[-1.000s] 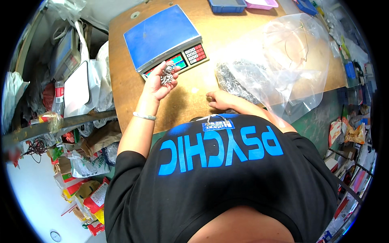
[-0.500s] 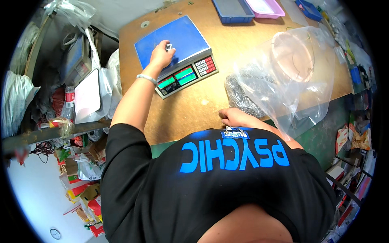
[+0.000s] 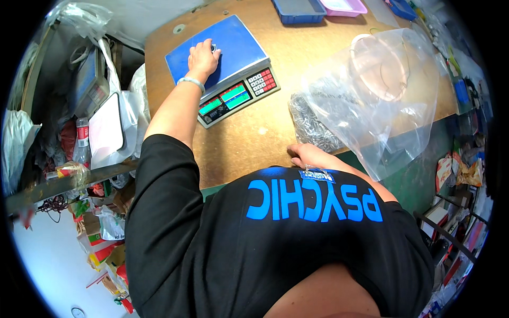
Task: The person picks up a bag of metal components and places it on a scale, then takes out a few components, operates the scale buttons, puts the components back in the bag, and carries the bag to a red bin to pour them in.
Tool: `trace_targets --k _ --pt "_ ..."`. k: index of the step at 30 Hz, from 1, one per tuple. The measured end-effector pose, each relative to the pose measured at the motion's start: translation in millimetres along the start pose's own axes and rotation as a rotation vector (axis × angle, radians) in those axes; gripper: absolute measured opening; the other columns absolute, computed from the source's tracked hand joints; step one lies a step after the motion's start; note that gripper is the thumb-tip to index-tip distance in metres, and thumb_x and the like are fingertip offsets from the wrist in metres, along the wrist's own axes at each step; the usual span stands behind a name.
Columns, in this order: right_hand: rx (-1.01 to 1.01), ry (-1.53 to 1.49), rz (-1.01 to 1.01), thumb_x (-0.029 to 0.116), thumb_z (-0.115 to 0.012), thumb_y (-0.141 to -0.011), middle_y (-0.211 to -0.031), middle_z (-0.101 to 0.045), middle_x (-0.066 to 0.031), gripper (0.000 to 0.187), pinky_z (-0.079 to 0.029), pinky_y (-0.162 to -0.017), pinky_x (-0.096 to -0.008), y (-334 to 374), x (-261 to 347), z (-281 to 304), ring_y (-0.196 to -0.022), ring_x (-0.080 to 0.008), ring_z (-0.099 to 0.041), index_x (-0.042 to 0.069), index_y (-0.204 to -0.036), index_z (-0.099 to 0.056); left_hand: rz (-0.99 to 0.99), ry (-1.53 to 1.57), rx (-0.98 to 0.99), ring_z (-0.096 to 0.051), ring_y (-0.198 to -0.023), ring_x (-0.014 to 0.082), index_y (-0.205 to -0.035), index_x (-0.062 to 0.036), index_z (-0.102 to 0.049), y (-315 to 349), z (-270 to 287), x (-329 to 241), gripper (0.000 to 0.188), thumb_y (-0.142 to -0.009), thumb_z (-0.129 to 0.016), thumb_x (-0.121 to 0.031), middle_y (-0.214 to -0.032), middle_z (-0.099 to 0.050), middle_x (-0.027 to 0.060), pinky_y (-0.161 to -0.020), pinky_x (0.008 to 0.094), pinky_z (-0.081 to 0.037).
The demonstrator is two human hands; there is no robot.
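My left hand (image 3: 203, 58) rests over the blue pan of a counting scale (image 3: 217, 50). Its fingers are curled round a small shiny metal piece (image 3: 213, 48), partly hidden by them. The scale has green-lit displays and a keypad on its near side. At the table's near edge lies my right hand (image 3: 310, 156), holding nothing, thumb and fingers slightly apart. Just beyond it is a clear plastic bag of many small silvery metal parts (image 3: 313, 124). A large clear plastic bag (image 3: 379, 143) spreads over and beside it, around a round pale pinkish tub (image 3: 379, 69).
The wooden table (image 3: 244, 143) holds a blue tray (image 3: 299, 13) and a pink tray (image 3: 343, 7) at the far side. To the left, a shelf carries a second scale (image 3: 93, 90), a plastic bottle (image 3: 82, 140) and bags. Cluttered racks stand at the right.
The whole view has shifted slightly, the scale now lying a little farther up and left. My left hand stays on the pan with the metal piece; my right hand has hardly moved.
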State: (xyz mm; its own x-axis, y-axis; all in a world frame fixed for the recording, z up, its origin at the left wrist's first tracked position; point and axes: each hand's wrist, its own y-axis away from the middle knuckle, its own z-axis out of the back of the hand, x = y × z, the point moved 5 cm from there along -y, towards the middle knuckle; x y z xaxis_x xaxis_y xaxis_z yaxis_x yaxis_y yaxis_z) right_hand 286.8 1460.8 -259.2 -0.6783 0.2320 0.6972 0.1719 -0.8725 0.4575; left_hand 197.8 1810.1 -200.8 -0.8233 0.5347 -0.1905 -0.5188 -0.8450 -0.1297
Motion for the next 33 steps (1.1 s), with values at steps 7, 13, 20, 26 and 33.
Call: trace_targets --k 7,13,20,26,33 --pt "0.045 0.012 -0.001 0.015 -0.052 -0.072 -0.083 -0.057 -0.0213 0.025 -0.042 -0.070 -0.0410 -2.2 1.9 -2.5 -0.080 -0.0361 -0.054 0.000 -0.090 -0.051 0.017 -0.033 0.003 -0.039 -0.107 0.0312 -0.119 -0.0096 -0.040 2.9 4.2 -0.3 0.054 -0.076 -0.050 -0.042 -0.115 -0.045 0.0123 -0.090 0.0400 -0.031" --pt "0.058 0.044 0.052 0.015 -0.052 -0.071 -0.086 -0.057 -0.0207 0.028 -0.043 -0.071 -0.0396 -9.8 11.5 -2.2 -0.082 -0.0358 -0.054 0.000 -0.094 -0.050 0.081 0.120 -0.130 -0.036 -0.109 0.0315 -0.119 -0.0078 -0.040 17.7 19.8 24.4 0.055 -0.075 -0.049 -0.041 -0.115 -0.044 0.0147 -0.092 0.0416 -0.028" --pt "0.064 0.118 0.060 0.015 -0.054 -0.071 -0.092 -0.056 -0.0207 0.043 -0.042 -0.075 -0.0381 -31.5 15.1 -7.4 -0.087 -0.0343 -0.053 0.001 -0.111 -0.045 0.086 0.362 -0.383 -0.045 -0.097 0.0309 -0.111 -0.0022 -0.045 126.2 52.2 49.0 0.045 -0.077 -0.052 -0.031 -0.103 -0.050 0.0182 -0.086 0.0381 -0.033" --pt "-0.013 0.192 0.153 0.016 -0.053 -0.070 -0.079 -0.059 -0.0165 0.051 -0.044 -0.068 -0.0377 -55.4 17.1 -7.4 -0.075 -0.0326 -0.056 0.001 -0.117 -0.038 0.467 0.532 -0.285 -0.048 -0.070 0.0184 -0.107 -0.0007 -0.046 290.1 -8.3 73.1 0.038 -0.077 -0.053 -0.023 -0.078 -0.051 0.0095 -0.065 0.0302 -0.040" --pt "-0.133 0.206 -0.001 0.014 -0.050 -0.070 -0.083 -0.055 -0.0260 0.067 -0.043 -0.072 -0.0402 -94.2 31.3 22.8 -0.078 -0.0369 -0.054 -0.001 -0.127 -0.016 0.892 1.055 0.025 -0.040 -0.052 0.0043 -0.098 -0.0008 -0.052 406.3 -90.1 38.7 0.028 -0.075 -0.058 -0.015 -0.059 -0.046 -0.0022 -0.048 0.0204 -0.036"
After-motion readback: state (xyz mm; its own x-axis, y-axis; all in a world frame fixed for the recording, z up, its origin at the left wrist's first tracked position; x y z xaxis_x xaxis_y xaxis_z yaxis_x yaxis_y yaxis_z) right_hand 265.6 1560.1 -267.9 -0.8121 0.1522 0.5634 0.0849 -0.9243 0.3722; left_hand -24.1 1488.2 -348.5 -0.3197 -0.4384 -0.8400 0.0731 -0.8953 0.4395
